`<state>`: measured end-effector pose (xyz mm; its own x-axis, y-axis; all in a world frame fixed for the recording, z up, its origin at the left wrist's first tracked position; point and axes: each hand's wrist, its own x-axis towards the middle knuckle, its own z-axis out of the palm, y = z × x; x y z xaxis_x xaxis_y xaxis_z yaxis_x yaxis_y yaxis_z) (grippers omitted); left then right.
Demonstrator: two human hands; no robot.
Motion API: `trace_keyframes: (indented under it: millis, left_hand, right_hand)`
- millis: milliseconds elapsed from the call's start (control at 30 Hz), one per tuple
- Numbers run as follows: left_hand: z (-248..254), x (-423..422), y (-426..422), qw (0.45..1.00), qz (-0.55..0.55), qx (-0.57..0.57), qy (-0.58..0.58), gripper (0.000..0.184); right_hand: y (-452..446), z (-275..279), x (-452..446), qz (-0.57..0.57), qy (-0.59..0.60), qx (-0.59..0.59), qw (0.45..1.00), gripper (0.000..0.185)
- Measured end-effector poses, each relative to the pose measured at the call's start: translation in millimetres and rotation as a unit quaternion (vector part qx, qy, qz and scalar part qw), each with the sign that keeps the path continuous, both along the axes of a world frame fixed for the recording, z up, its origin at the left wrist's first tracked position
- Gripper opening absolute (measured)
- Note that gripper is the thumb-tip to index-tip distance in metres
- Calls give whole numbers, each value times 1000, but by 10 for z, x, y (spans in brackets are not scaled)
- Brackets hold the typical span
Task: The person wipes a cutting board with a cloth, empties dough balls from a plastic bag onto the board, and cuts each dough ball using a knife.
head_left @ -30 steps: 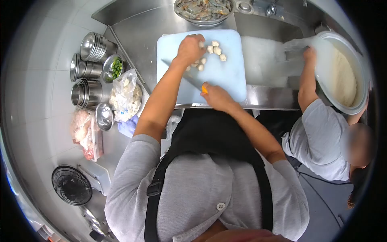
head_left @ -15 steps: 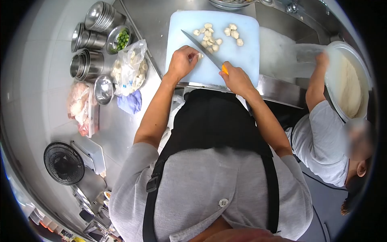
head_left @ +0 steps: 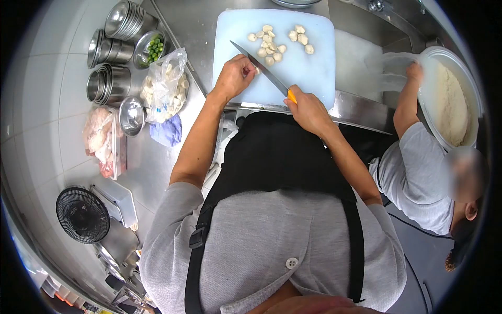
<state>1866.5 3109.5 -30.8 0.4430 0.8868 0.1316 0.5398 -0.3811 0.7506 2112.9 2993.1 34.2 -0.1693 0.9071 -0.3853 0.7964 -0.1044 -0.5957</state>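
A knife [head_left: 265,72] with an orange handle is gripped in my right hand [head_left: 309,111], its blade slanting up and left over the pale blue cutting board [head_left: 308,78]. My left hand [head_left: 235,77], fingers pinched together, holds a small whitish ball [head_left: 256,71] beside the blade, near the board's left side. Beyond the blade lies a loose cluster of whitish pieces [head_left: 270,46], some looking cut. A smaller group of whole whitish balls [head_left: 299,35] sits to its right.
At left stand stacked steel containers [head_left: 113,83], a bowl of green fruits [head_left: 155,48], a plastic bag of whitish balls [head_left: 166,89], a blue cloth [head_left: 167,131] and a black fan [head_left: 82,214]. A co-worker [head_left: 418,167] at right holds a bag by a sink [head_left: 361,68] and white tub [head_left: 473,89].
The view has tilted down. My left hand moved from among the balls to the board's near left side with one ball. The knife, formerly low and partly hidden, now lies beside it.
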Motion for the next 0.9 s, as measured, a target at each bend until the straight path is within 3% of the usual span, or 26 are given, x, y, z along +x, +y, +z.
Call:
trace_keyframes:
  millis: [300,533,633,733,833,900]
  left_hand:
    - [-53,-19,23,1000,2,-17,-21,8]
    - [-95,-63,2,1000,13,-6,-22,6]
    - [-113,35,-66,995,53,36,-74,3]
    - [-11,130,-39,976,128,158,-81,6]
    - [270,308,143,955,236,137,-112,8]
    - [249,527,415,974,131,178,-55,12]
  right_hand:
    - [95,2,-104,6,-3,-36,999,30]
    - [394,-466,-380,14,45,10,999,32]
    - [534,-415,-284,21,45,44,998,32]
    - [595,-159,-139,-8,46,45,998,32]
    - [456,-44,-42,4,47,30,998,32]
    - [347,-121,-104,21,64,18,998,32]
